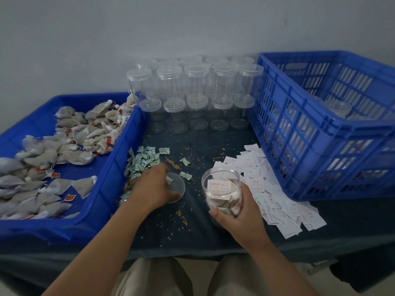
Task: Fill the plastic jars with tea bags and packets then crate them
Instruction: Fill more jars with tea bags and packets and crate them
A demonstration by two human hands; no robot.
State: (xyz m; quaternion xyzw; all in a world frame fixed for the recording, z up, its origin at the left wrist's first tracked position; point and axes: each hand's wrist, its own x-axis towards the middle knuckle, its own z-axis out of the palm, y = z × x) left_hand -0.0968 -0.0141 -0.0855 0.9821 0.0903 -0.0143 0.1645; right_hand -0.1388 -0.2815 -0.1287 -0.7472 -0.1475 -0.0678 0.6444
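Was one tray [119, 146], one crate [299, 116]. Shut jars [196, 80]: fifteen lids showed, three rows of five. One open jar [222, 189], one loose lid [178, 186]. Packets [143, 161]: heap past counting, plus three strays. Tea bags [70, 146], slips [277, 201]: past counting. Jars inside crate: count unclear. Two hands: left hand [154, 189], right hand [241, 216].

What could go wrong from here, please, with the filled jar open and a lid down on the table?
The clear plastic jar, full of tea bags and a white paper slip, is open in the right hand; a loose grip could spill them. The clear round plastic lid under the left hand lies among scattered golden grains on the dark cloth; some might get caught under it when closing.
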